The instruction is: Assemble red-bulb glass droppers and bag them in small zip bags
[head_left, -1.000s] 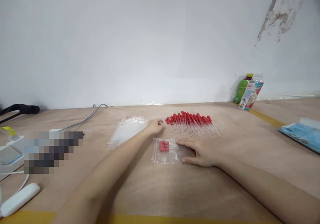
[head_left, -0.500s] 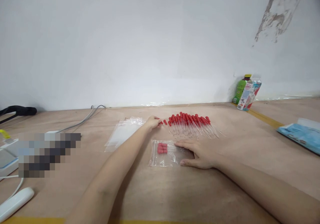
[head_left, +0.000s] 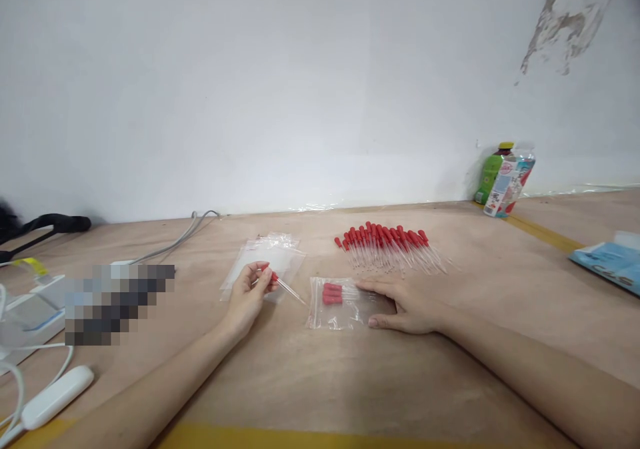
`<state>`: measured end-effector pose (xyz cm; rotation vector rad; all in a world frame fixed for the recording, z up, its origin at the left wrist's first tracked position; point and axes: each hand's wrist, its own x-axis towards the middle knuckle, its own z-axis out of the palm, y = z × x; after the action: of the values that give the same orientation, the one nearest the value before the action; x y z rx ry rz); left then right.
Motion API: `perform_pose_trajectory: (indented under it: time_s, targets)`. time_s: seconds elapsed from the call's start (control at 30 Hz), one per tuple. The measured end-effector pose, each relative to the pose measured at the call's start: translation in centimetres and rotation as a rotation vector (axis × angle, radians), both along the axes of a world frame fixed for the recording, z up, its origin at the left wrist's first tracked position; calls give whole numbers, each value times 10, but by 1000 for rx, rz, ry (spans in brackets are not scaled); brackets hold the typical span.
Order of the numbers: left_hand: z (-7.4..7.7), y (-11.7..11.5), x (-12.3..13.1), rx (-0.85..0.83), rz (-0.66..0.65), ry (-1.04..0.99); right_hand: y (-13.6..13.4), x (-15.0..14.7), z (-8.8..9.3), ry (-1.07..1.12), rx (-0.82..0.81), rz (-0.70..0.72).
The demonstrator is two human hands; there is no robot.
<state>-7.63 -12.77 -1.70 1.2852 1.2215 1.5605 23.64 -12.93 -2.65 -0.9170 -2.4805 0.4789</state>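
Pinched in my left hand point(head_left: 251, 291) is a dropper point(head_left: 287, 289) with a red rubber bulb and a thin clear tube slanting down to the right. The hand is over the lower part of a stack of clear plastic bags point(head_left: 280, 243). My right hand point(head_left: 400, 305) lies flat with fingers spread, its fingertips resting on the right end of a clear zip bag point(head_left: 345, 319). Several red-bulbed droppers point(head_left: 332, 294) lie side by side inside that bag. Behind it a pile of more droppers point(head_left: 385, 235) is spread out, bulbs toward the wall.
Against the wall at the right stand a green bottle point(head_left: 490, 175) and a printed bottle point(head_left: 509, 185). A blue packet point(head_left: 607, 262) lies at the right edge. Power strips point(head_left: 30, 312), cables and a white device point(head_left: 57, 395) occupy the left side.
My left hand has come back from the left end of the dropper pile toward me and to the left, carrying a dropper. My right hand stays on the zip bag.
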Motion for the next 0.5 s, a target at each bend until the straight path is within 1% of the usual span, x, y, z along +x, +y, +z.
perform_pose_trajectory:
  time_s: [0.07, 0.17, 0.33, 0.4, 0.5]
  targets:
    - [-2, -5, 6, -3, 8, 14, 0, 0, 0, 5, -2, -1]
    - [1, -7, 11, 8, 13, 23, 0, 0, -1, -3, 1, 3]
    - [6, -7, 4, 55, 58, 5, 0, 0, -1, -18, 5, -7]
    - [6, -7, 2, 55, 54, 3, 0, 0, -1, -13, 6, -3]
    - [5, -11, 7, 28, 13, 22, 0, 0, -2, -2, 10, 0]
